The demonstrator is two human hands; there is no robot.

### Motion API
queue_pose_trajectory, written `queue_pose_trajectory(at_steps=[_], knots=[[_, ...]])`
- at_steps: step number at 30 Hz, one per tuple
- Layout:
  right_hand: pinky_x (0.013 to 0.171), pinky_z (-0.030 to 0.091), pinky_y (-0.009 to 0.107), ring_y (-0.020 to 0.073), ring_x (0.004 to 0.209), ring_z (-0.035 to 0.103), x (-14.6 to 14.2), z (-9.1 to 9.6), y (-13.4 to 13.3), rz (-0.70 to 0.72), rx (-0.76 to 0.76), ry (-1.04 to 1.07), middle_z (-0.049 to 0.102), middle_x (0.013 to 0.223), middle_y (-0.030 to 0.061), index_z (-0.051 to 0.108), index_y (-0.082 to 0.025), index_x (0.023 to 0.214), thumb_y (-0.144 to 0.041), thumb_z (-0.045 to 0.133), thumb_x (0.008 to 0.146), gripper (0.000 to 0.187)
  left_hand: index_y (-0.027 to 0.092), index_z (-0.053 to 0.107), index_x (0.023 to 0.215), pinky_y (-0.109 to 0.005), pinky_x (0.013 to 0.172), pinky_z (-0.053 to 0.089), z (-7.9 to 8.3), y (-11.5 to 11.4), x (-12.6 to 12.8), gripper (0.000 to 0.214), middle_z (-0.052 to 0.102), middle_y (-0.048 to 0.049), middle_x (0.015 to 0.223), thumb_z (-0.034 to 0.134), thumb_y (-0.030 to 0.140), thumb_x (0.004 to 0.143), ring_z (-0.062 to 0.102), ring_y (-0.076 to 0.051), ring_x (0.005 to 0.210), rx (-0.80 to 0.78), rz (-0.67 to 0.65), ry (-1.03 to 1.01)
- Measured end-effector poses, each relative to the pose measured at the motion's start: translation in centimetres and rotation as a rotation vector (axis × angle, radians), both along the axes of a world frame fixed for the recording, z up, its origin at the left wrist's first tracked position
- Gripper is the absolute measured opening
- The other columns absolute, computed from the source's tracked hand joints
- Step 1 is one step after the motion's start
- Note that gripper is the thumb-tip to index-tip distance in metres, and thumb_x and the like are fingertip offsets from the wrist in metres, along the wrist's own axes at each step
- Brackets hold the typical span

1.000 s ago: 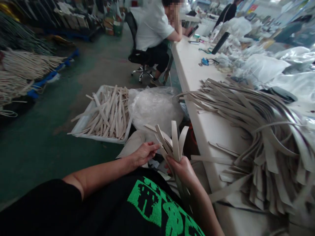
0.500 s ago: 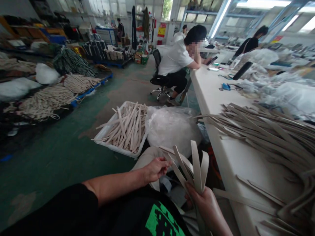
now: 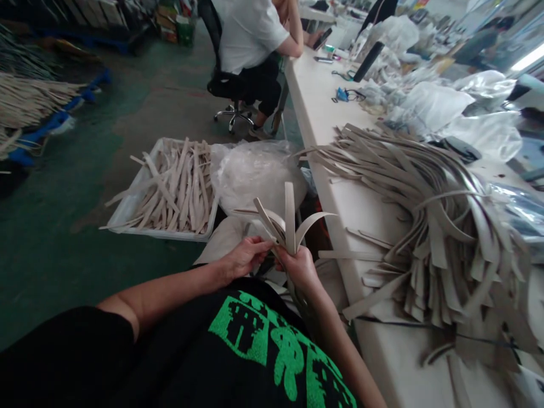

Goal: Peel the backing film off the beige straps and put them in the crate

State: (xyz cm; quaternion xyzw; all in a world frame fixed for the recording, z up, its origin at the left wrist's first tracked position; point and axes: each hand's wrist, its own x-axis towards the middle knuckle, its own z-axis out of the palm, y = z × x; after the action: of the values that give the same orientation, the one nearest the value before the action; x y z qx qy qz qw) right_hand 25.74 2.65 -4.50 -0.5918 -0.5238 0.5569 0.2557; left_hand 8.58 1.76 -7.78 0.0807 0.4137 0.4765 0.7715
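Several flat beige straps (image 3: 289, 212) fan upward out of my right hand (image 3: 301, 267), which is closed around their lower part above my lap. My left hand (image 3: 249, 258) is just to the left of it, thumb and forefinger pinched on one strap close to the right hand. The lower ends of the held straps are mostly hidden by the right hand and forearm. On the table to the right lies a large heap of similar straps (image 3: 442, 221), some jutting over the edge towards me.
A white bin (image 3: 138, 231) full of straps stands on the floor, beside a stuffed clear plastic bag (image 3: 259, 173). The white table (image 3: 314, 107) runs along my right, with plastic bags (image 3: 429, 107) on it. A seated person (image 3: 255, 39) leans on its far end.
The view has tilted down and turned right, showing more of the strap heap. My left hand has come closer to the right hand, and the held straps spread differently.
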Motion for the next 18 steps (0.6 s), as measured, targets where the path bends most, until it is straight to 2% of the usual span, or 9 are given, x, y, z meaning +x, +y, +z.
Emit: queue_pose_trajectory(at_steps=[2,6,9,12,15,18], knots=[[0.046,0.048,0.026,0.0164,0.047,0.059,0.2,0.1,-0.1,0.010,-0.031,0.021,0.066,0.059,0.0060,0.067,-0.015,0.071,-0.055,0.071,0.072,0.040,0.011,0.070,0.078,-0.015,0.046,0.039,0.1,0.0,0.1,0.031,0.059,0.0041,0.062,0.095,0.015,0.061,0.049,-0.004,0.048,0.010,0.010,0.013],[0.044,0.048,0.024,0.0157,0.047,0.060,1.3,0.6,-0.6,0.022,-0.062,0.011,0.068,0.060,0.0060,0.070,-0.013,0.077,-0.051,0.073,0.072,0.039,0.014,0.061,0.068,-0.012,0.042,0.033,0.2,0.7,-0.9,0.034,0.051,0.0080,0.054,0.095,0.011,0.060,0.045,-0.003,0.046,0.014,0.130,0.072],[0.042,0.044,0.022,0.0137,0.045,0.058,0.9,0.5,-0.5,0.018,-0.004,-0.032,0.066,0.057,0.0038,0.069,-0.014,0.074,-0.048,0.072,0.076,0.034,0.013,0.064,0.071,-0.012,0.043,0.036,0.1,0.6,-0.6,0.033,0.053,0.0067,0.056,0.095,0.013,0.060,0.047,-0.003,0.047,0.014,0.058,0.062],[0.045,0.048,0.022,0.0144,0.048,0.060,-0.1,0.5,0.1,-0.013,-0.010,0.008,0.066,0.058,0.0033,0.069,-0.014,0.075,-0.044,0.071,0.078,0.031,0.012,0.068,0.077,-0.013,0.044,0.040,0.2,0.2,0.1,0.030,0.056,0.0054,0.059,0.095,0.017,0.063,0.047,-0.003,0.047,0.014,-0.014,0.044],[0.047,0.052,0.023,0.0150,0.049,0.062,0.1,0.8,0.3,-0.006,-0.080,0.069,0.069,0.062,0.0046,0.071,-0.012,0.080,-0.042,0.073,0.077,0.030,0.012,0.067,0.075,-0.012,0.044,0.039,0.2,0.6,-0.5,0.030,0.055,0.0068,0.057,0.094,0.014,0.063,0.047,-0.002,0.046,0.020,0.045,0.066],[0.046,0.051,0.022,0.0145,0.048,0.062,0.9,0.9,-0.1,0.009,-0.107,0.036,0.070,0.062,0.0052,0.071,-0.011,0.080,-0.042,0.074,0.076,0.030,0.013,0.063,0.069,-0.011,0.042,0.036,0.0,1.0,-1.6,0.033,0.054,0.0074,0.055,0.094,0.010,0.059,0.049,-0.003,0.047,0.015,0.123,0.075]])
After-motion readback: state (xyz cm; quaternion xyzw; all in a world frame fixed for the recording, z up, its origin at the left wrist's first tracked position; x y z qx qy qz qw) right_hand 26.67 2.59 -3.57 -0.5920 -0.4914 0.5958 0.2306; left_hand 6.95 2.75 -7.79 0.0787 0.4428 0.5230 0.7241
